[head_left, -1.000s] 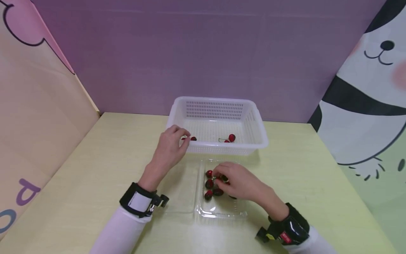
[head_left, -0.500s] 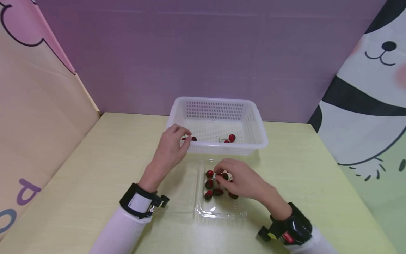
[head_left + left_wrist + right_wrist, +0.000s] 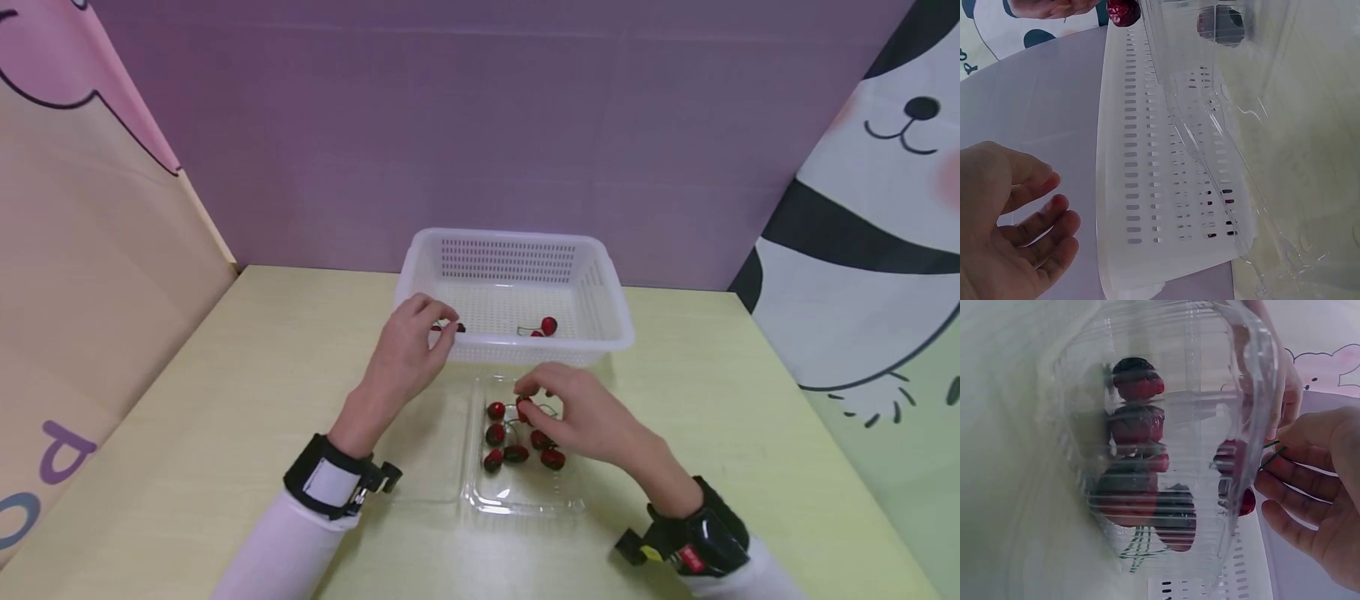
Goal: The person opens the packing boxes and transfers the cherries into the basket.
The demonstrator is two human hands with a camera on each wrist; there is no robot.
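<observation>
My right hand [image 3: 581, 412] pinches green stems [image 3: 1272, 453] between thumb and fingers. From them hang two dark red cherries [image 3: 1232, 457], seen partly through the wall of a clear plastic clamshell box [image 3: 1191, 419]. In the head view, this hand is above the box's right half, where several cherries [image 3: 515, 454] lie. My left hand [image 3: 405, 342] is at the front left of the white basket [image 3: 517, 343], thumb and fingers bent with a gap between them. Nothing is between its fingers in the left wrist view.
Inside the basket, a cherry pair [image 3: 549, 326] lies at the front right; more cherries [image 3: 460, 327] are partly hidden by the left hand. The clamshell's flat lid [image 3: 423, 467] spreads left of its base. A purple wall [image 3: 480, 142] stands behind the table [image 3: 225, 400].
My right hand has risen and shifted slightly right, lifting cherries by their stems and uncovering others in the box. My left hand has barely moved.
</observation>
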